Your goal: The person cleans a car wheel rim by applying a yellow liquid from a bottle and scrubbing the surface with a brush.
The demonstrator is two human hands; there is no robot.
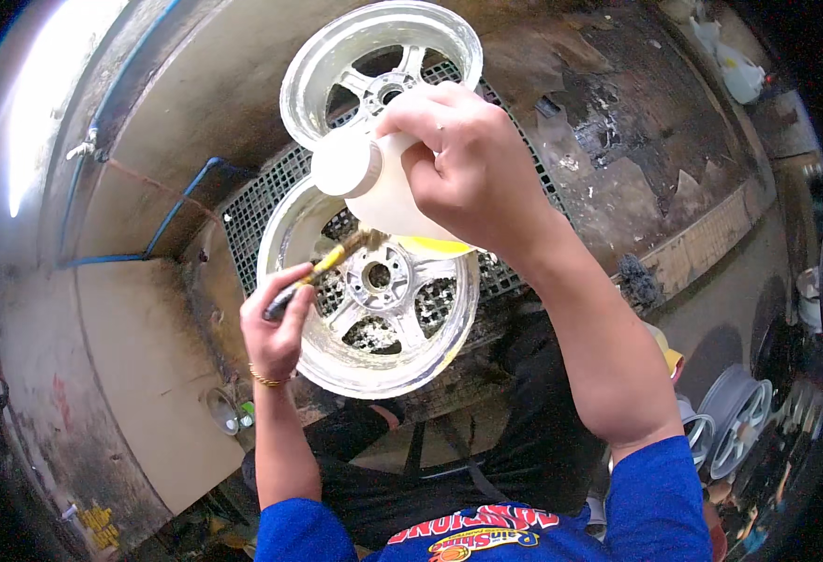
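My left hand (277, 319) grips a paintbrush (330, 260) by its black and yellow handle. Its bristles reach over the near alloy wheel rim (383, 376), just above the hub; whether they touch the metal I cannot tell. In my right hand (464, 165) is a whitish plastic jug (397, 204), held by its upper part and tilted, with a white cap (341, 163) on it. A yellow patch shows at the jug's lower edge. Whitish residue covers the near rim. A second whitish alloy wheel rim (383, 15) lies beyond it, partly hidden by my right hand.
Both rims rest on a dark plastic grate (250, 228) strewn with pale flakes. Blue pipes (181, 207) run along the wall at left. A dark scouring pad (640, 281) sits on the ledge at right. More wheel rims (740, 421) stand on the floor at lower right.
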